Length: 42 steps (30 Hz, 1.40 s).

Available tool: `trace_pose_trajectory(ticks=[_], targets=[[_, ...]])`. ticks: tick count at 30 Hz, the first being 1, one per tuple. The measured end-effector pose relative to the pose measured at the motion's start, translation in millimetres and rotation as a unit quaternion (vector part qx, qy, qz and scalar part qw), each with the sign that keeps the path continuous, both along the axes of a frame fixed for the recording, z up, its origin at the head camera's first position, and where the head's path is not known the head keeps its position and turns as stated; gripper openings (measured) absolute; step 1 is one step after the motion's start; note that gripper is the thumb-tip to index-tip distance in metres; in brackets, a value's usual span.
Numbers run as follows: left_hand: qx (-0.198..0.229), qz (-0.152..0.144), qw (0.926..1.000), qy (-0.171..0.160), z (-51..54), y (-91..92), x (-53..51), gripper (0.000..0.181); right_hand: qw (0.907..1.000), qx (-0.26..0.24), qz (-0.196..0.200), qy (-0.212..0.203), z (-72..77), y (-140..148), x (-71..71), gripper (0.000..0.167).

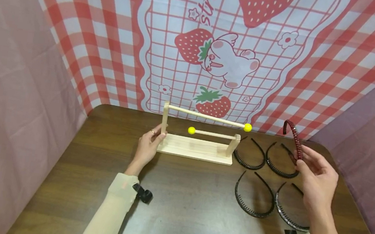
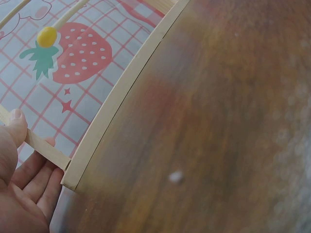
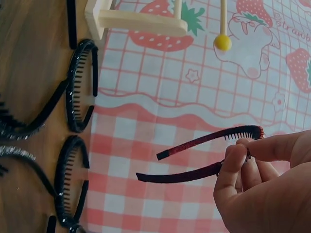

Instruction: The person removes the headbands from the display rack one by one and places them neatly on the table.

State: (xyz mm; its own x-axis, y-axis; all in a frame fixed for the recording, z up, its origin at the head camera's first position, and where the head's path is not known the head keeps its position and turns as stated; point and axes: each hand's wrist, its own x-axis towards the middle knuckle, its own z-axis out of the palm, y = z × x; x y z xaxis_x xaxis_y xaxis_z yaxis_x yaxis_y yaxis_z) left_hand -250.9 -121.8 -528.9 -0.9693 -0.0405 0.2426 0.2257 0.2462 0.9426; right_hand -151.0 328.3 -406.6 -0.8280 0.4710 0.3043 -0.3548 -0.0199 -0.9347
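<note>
A pale wooden rack point(image 1: 197, 154) has a long upper rod and a short lower rod, each tipped with a yellow ball. My left hand point(image 1: 146, 149) grips its tall left post point(image 1: 165, 118), thumb on one side and fingers on the other in the left wrist view. Raised above the table at the right, a dark red beaded headband point(image 1: 293, 131) is pinched between the thumb and fingers of my right hand point(image 1: 318, 185). Its two ends point away from the hand in the right wrist view, with comb teeth point(image 3: 240, 135) along the inside. No headband hangs on either rod.
Several black toothed headbands lie right of the rack, among them a front one point(image 1: 253, 214) and a back one point(image 1: 249, 167); my right hand partly covers others. A strawberry-print cloth point(image 1: 237, 60) hangs behind the brown table point(image 1: 175, 210). Pink curtains point(image 1: 9, 89) flank it.
</note>
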Motion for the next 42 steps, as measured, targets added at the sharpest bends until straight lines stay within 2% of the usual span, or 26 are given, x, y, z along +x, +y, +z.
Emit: trace_pose_trajectory(ticks=[6, 10, 13, 15, 17, 20, 24, 26, 27, 29, 32, 34, 36, 42], targets=[[0.0, 0.0, 1.0, -0.002, 0.4, -1.3, 0.7, 0.04, 0.9994, -0.004, -0.027, -0.02, -1.7, 10, 4.7, 0.026], [-0.001, 0.001, 1.0, -0.002, -0.3, -1.9, 0.9, 0.04, 0.9981, 0.016, -0.05, -0.033, -3.8, 17, 7.5, 0.02], [-0.002, 0.001, 1.0, -0.001, -1.4, -2.1, 1.0, 0.04, 0.9969, 0.045, -0.062, -0.019, -7.8, 24, 10.1, 0.019], [-0.003, 0.003, 1.0, -0.001, -2.2, -1.7, 0.9, 0.041, 0.99, 0.113, -0.083, -0.017, -11.0, 29, 12.3, 0.019], [-0.003, 0.005, 1.0, 0.0, -3.1, -1.3, 0.7, 0.041, 0.9783, 0.178, -0.105, -0.013, -14.4, 34, 14.6, 0.022], [-0.001, 0.005, 1.0, 0.006, -4.3, -1.0, -0.1, 0.04, 0.9489, 0.28, -0.144, -0.025, -18.5, 44, 18.9, 0.022], [-0.003, 0.002, 0.9998, 0.019, -10.2, -3.2, -3.5, 0.04, 0.9329, 0.324, -0.156, -0.02, -23.3, 55, 26.3, 0.022], [-0.008, 0.003, 0.9997, 0.022, -16.6, -4.7, -6.6, 0.04, 0.9293, 0.332, -0.16, -0.022, -25.3, 60, 30.2, 0.023], [-0.012, 0.003, 0.9996, 0.026, -20.5, -5.5, -8.9, 0.04, 0.9282, 0.334, -0.161, -0.024, -26.1, 62, 32.2, 0.023], [-0.013, 0.003, 0.9995, 0.029, -21.1, -5.6, -9.1, 0.04, 0.927, 0.338, -0.161, -0.029, -27.9, 67, 35.8, 0.023], [-0.012, -0.001, 0.9994, 0.032, -15.4, -4.6, -5.4, 0.04, 0.9293, 0.334, -0.154, -0.033, -30.1, 75, 40.4, 0.024], [-0.005, -0.003, 0.9997, 0.023, -8.3, -3.1, -1.5, 0.04, 0.9321, 0.328, -0.149, -0.036, -31.4, 80, 43.2, 0.024], [-0.001, -0.002, 0.9999, 0.011, -5.8, -2.3, -0.4, 0.04, 0.9359, 0.318, -0.146, -0.04, -32.6, 85, 45.3, 0.025], [0.007, 0.003, 1.0, -0.003, -3.7, -0.6, -0.1, 0.04, 0.9475, 0.272, -0.154, -0.068, -35.3, 93, 50.5, 0.028]])
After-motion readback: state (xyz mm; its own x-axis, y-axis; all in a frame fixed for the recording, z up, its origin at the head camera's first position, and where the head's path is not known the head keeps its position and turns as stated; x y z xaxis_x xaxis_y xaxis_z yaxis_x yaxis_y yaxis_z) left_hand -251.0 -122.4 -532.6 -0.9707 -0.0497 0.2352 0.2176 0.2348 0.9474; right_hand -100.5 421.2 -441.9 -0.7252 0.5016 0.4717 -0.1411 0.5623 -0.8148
